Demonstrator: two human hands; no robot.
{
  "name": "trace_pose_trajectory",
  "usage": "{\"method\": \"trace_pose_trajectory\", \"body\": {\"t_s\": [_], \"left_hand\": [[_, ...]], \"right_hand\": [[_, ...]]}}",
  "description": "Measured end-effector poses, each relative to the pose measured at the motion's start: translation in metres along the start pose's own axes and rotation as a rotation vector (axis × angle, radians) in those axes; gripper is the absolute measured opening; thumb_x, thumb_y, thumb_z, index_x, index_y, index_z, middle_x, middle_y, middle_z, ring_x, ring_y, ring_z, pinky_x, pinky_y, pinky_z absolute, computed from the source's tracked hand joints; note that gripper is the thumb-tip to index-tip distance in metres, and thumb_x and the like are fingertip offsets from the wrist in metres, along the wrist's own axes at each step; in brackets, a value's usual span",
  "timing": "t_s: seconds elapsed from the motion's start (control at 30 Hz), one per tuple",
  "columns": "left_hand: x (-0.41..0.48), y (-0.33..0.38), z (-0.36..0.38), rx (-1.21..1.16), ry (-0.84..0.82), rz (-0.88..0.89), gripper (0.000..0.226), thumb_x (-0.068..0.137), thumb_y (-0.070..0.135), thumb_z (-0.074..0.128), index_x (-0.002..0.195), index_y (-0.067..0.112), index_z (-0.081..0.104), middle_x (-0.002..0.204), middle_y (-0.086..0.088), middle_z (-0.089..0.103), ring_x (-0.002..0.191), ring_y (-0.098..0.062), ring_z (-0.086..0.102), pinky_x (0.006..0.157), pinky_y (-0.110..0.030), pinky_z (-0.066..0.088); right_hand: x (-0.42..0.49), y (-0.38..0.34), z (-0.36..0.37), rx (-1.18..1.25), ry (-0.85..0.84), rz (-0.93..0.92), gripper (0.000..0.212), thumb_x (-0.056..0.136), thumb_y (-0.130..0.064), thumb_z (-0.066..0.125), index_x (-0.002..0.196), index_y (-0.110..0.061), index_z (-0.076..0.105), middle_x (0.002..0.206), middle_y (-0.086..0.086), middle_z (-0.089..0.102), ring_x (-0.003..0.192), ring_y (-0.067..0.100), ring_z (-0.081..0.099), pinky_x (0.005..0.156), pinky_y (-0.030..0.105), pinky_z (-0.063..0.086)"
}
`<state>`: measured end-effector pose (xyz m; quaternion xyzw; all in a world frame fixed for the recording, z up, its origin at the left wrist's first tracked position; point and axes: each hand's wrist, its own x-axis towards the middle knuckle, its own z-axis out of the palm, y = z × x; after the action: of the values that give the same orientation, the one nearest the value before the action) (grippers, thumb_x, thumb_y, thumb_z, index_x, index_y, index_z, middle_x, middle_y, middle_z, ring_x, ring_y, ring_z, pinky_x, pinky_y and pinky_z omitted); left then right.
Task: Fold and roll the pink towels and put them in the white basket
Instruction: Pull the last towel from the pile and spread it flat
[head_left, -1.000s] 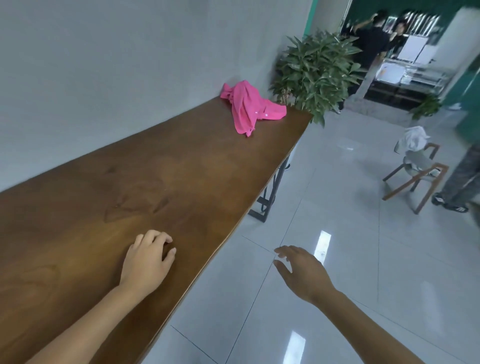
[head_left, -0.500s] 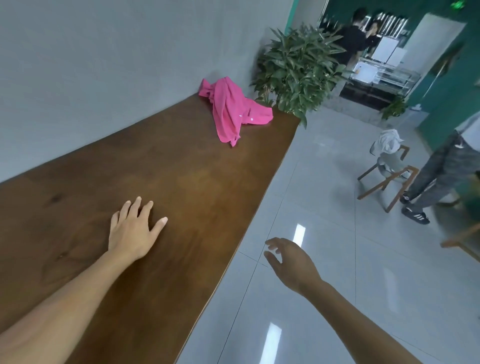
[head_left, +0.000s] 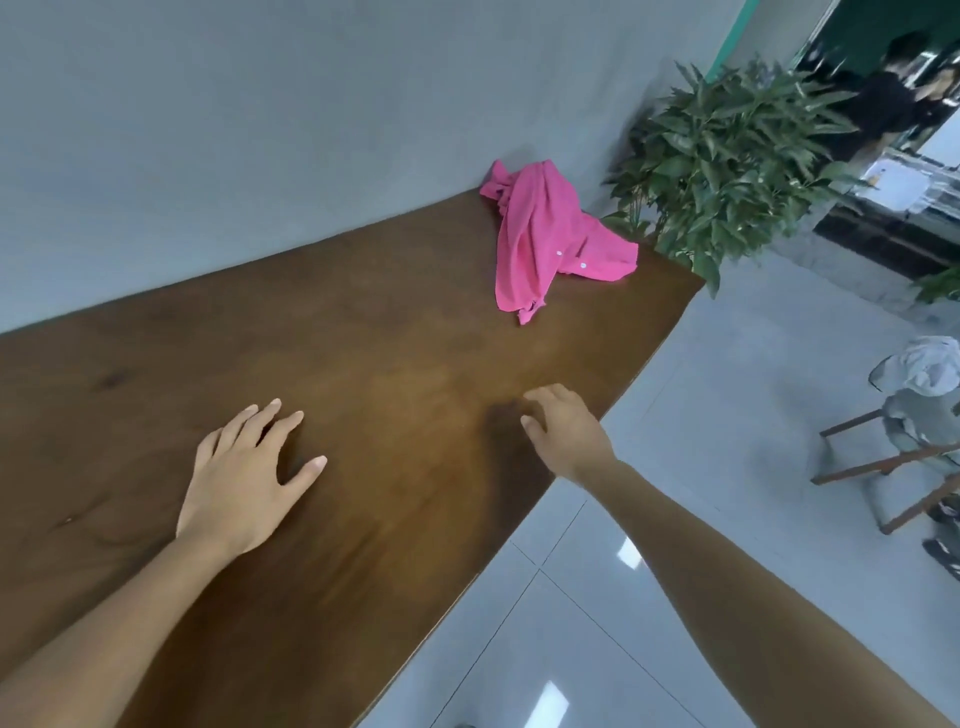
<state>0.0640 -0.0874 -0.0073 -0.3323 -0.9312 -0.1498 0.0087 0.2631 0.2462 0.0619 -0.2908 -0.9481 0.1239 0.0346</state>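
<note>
Head view, single frame. Bench (head_left: 363, 338): a long dark-brown wooden slab with a smooth satin finish and faint grain and knot marks. Its left side runs along a flat grey matte wall (head_left: 260, 130). Pink towels (head_left: 540, 244): a soft, crumpled heap of bright pink cloth with ridged folds and two small white dots on it. I cannot tell how many pieces it holds. It lies at the far end of the bench, touching or nearly touching the wall, with one tail draped toward me. A leafy green plant (head_left: 727, 156) stands just beyond the bench's far corner, close beside the heap. Left hand (head_left: 244, 478): palm down, fingers straight and spread, low on the wood; I cannot confirm contact. It grips nothing. Right hand (head_left: 566, 431): over the bench near its right edge, fingers loosely bent, holding nothing, with a soft shadow beneath it. Both hands are well apart from the towels, with bare wood stretching between. The bench's right edge is straight and thin and runs diagonally up to the far corner. Past it lies glossy pale tiled floor (head_left: 727, 415) with light glare. A wooden chair (head_left: 893, 457) carrying a pale cloth (head_left: 930, 369) stands off to the right, well apart from the bench.
</note>
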Motion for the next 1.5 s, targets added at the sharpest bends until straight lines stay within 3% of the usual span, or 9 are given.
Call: {"method": "trace_pose_trajectory", "body": {"t_s": [0.27, 0.4, 0.63, 1.07, 1.23, 1.5], "left_hand": [[0.002, 0.005, -0.005, -0.01, -0.019, -0.063, 0.07, 0.092, 0.073, 0.04, 0.152, 0.039, 0.037, 0.164, 0.017, 0.024, 0.153, -0.005, 0.01, 0.124, -0.035, 0.01], [0.002, 0.004, -0.003, -0.004, -0.027, -0.08, 0.074, 0.089, 0.08, 0.031, 0.152, 0.041, 0.035, 0.163, 0.021, 0.022, 0.153, -0.002, 0.008, 0.125, -0.036, 0.012], [0.003, 0.005, -0.003, 0.0, -0.035, -0.088, 0.074, 0.089, 0.08, 0.028, 0.152, 0.042, 0.034, 0.163, 0.023, 0.019, 0.153, 0.0, 0.005, 0.125, -0.035, 0.011], [0.001, 0.006, -0.004, -0.005, -0.022, -0.072, 0.076, 0.088, 0.08, 0.024, 0.152, 0.04, 0.036, 0.163, 0.017, 0.023, 0.153, -0.005, 0.007, 0.125, -0.035, 0.01], [0.002, 0.004, -0.003, -0.004, -0.022, -0.048, 0.076, 0.09, 0.078, 0.024, 0.153, 0.039, 0.036, 0.165, 0.011, 0.023, 0.154, -0.009, 0.009, 0.124, -0.036, 0.01], [0.002, -0.006, -0.005, -0.211, -0.026, -0.034, 0.057, 0.097, 0.063, 0.046, 0.147, 0.037, 0.049, 0.164, 0.011, 0.029, 0.154, -0.009, 0.013, 0.125, -0.039, 0.009]], "right_hand": [[0.145, 0.019, 0.001, -0.084, -0.084, -0.051, 0.063, 0.103, -0.037, 0.05, 0.156, -0.013, 0.028, 0.164, 0.004, 0.023, 0.151, 0.024, 0.018, 0.115, 0.048, 0.035], [0.185, 0.031, 0.007, -0.127, -0.16, -0.032, 0.069, 0.103, -0.043, 0.047, 0.158, -0.01, 0.021, 0.167, 0.006, 0.015, 0.154, 0.024, 0.01, 0.12, 0.05, 0.028], [0.198, 0.04, 0.023, -0.161, -0.181, -0.034, 0.069, 0.103, -0.053, 0.039, 0.153, -0.005, 0.033, 0.161, 0.011, 0.032, 0.147, 0.03, 0.028, 0.117, 0.048, 0.032], [0.084, -0.026, 0.045, -0.15, -0.143, -0.17, 0.079, 0.1, -0.065, 0.03, 0.158, -0.012, 0.026, 0.165, 0.003, 0.025, 0.152, 0.022, 0.021, 0.123, 0.039, 0.022], [0.012, -0.081, 0.063, -0.13, -0.126, -0.264, 0.09, 0.091, -0.074, 0.013, 0.158, -0.016, 0.028, 0.165, -0.001, 0.027, 0.149, 0.019, 0.023, 0.123, 0.038, 0.023], [-0.083, -0.155, 0.082, -0.058, -0.145, -0.345, 0.074, 0.1, -0.067, 0.027, 0.157, -0.021, 0.03, 0.165, -0.004, 0.027, 0.149, 0.018, 0.024, 0.122, 0.038, 0.021]]}}
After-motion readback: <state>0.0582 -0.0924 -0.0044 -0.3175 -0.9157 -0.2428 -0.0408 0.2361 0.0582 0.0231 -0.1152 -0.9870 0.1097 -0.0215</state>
